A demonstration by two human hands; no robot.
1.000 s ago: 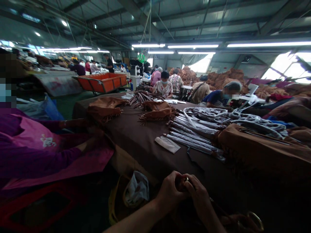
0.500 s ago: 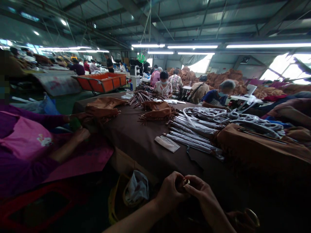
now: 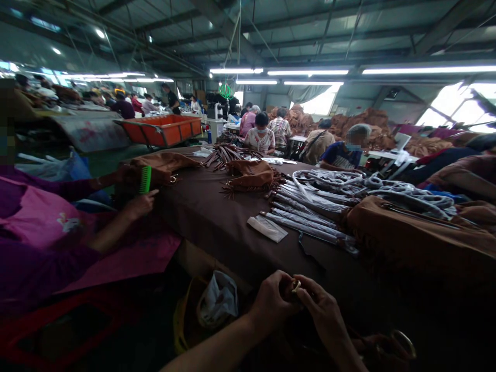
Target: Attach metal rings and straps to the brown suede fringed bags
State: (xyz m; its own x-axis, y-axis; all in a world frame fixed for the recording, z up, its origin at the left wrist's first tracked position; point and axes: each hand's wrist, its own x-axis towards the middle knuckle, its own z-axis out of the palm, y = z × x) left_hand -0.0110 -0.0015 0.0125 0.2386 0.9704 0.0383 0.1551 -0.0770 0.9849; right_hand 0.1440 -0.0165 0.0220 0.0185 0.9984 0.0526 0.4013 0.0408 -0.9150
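My left hand (image 3: 272, 298) and my right hand (image 3: 318, 301) meet at the near edge of the brown-covered table. Between their fingertips is a small gold-coloured metal ring (image 3: 296, 285), pinched from both sides. Something dark brown shows beside the ring under my left fingers, too dim to make out. Below my hands, a dark brown item lies in shadow. A larger gold ring (image 3: 403, 342) shows at the lower right, against brown material.
Plastic-wrapped straps (image 3: 306, 219) and a flat clear packet (image 3: 267, 228) lie ahead. A brown fringed bag (image 3: 418, 227) is at right; another (image 3: 250, 173) sits farther back. At left, a co-worker's hand (image 3: 141, 204) is near a green comb (image 3: 145, 180). A white plastic bag (image 3: 219, 299) sits below.
My hands have shifted slightly, and the small ring between them has turned and shows more. The co-worker's green comb has come up and is now clearly visible.
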